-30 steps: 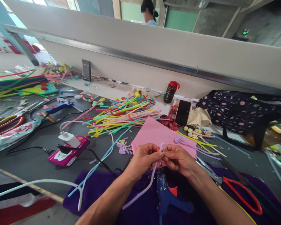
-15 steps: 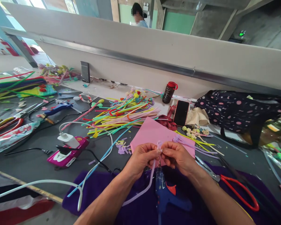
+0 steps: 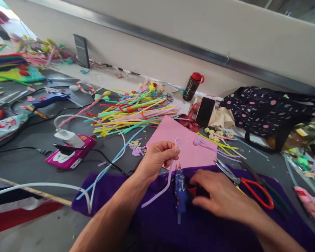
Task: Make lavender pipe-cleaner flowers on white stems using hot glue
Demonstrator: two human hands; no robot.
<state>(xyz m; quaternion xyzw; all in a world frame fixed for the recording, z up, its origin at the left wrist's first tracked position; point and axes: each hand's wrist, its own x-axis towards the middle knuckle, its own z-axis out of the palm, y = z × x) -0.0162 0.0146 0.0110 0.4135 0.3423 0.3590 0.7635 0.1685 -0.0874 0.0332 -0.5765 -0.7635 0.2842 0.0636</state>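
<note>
My left hand pinches a lilac pipe cleaner between thumb and fingertips. A small curled loop shows above the fingers, and the long tail hangs below. A blue hot glue gun lies on dark purple cloth, nozzle pointing away from me and a glue stick sticking out at the back. Over its handle side hovers my right hand, thumb and fingers apart; the hand partly hides the handle, and contact cannot be made out. Beyond both hands lies a pink sheet, with lilac curled stems on its right part.
Red-handled scissors lie to the right. Cut lilac bits and a pipe-cleaner bundle sit left of the sheet. A magenta power strip trails cables. Behind stand a bottle, a phone and a patterned bag.
My right hand has let go of the lilac piece and moved down and right to the glue gun's handle. My left hand still holds the pipe cleaner. The view has tilted downward.
</note>
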